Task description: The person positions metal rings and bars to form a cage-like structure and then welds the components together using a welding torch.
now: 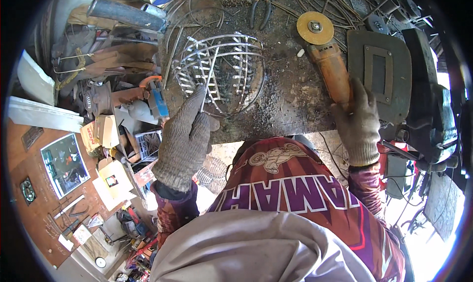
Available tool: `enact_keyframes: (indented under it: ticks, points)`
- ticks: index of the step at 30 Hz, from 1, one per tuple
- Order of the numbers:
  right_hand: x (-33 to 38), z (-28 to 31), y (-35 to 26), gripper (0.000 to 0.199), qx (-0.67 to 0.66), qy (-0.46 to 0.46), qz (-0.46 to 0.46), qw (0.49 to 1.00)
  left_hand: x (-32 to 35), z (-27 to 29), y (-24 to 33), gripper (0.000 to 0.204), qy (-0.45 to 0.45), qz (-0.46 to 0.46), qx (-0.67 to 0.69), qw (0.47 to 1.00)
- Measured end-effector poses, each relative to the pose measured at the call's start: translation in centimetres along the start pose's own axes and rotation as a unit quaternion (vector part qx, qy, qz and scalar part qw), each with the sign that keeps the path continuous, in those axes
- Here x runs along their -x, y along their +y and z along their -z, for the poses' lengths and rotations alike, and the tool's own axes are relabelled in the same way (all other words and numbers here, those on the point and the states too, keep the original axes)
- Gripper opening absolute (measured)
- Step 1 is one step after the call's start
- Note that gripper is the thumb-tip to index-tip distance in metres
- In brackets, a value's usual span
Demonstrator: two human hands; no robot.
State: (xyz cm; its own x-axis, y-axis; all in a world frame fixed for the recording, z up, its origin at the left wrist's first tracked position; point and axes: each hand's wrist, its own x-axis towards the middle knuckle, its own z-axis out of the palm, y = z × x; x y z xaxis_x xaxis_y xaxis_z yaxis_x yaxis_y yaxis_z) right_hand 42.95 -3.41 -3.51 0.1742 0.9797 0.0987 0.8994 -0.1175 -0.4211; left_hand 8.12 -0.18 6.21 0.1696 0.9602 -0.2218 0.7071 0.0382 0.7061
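Observation:
In a knitted grey work glove, my left hand (185, 134) is closed on the near edge of a metal rod frame (240, 80). Curved hoops and rows of short cross bars make up this frame, which rests on the worktop. A thin straight rod rises from between the gloved fingers; whether it is joined to the frame I cannot tell. My right hand (358, 119), also gloved, is wrapped around the rear end of an angle grinder (331, 70). The grinder has a worn orange-brown body and a yellowish disc (315, 28) facing up, and it lies on the worktop.
Pliers (261, 8) and loose wire coils (305, 1) lie along the far side of the dark worktop (290, 112). A welding mask (377, 67) sits right of the grinder. Metal pipes (125, 13), cloths and tools crowd the left.

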Motion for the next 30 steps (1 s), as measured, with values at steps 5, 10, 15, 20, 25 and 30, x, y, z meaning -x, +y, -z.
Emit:
enact_keyframes:
  ticks: [5, 10, 15, 20, 25, 30]
  points:
    - [0.0, -0.3, -0.3, 0.092, 0.031, -0.106, -0.092, 0.99, -0.2, 0.0, -0.2, 0.049, -0.015, 0.005, -0.03, 0.999]
    - [-0.2, -0.3, -0.5, 0.091, 0.077, -0.11, -0.097, 0.986, -0.1, -0.3, -0.1, 0.049, -0.018, 0.052, 0.038, 0.998]
    - [-0.3, -0.5, -1.2, 0.083, 0.107, -0.081, -0.072, 0.988, -0.2, -0.3, -1.0, 0.047, -0.025, 0.103, 0.087, 0.991]
    - [-1.2, 0.1, -2.2, 0.086, 0.109, -0.121, -0.11, 0.98, -0.3, -0.6, -0.9, 0.048, -0.011, 0.088, 0.053, 0.995]
    - [-1.9, -0.1, -2.5, 0.081, 0.058, -0.113, -0.127, 0.984, -0.6, -0.2, -0.4, 0.05, -0.013, 0.048, 0.011, 0.999]
    - [-3.2, -1.3, -2.5, 0.068, 0.021, -0.063, -0.142, 0.988, -0.7, 0.2, 0.5, 0.054, -0.039, 0.068, -0.005, 0.997]
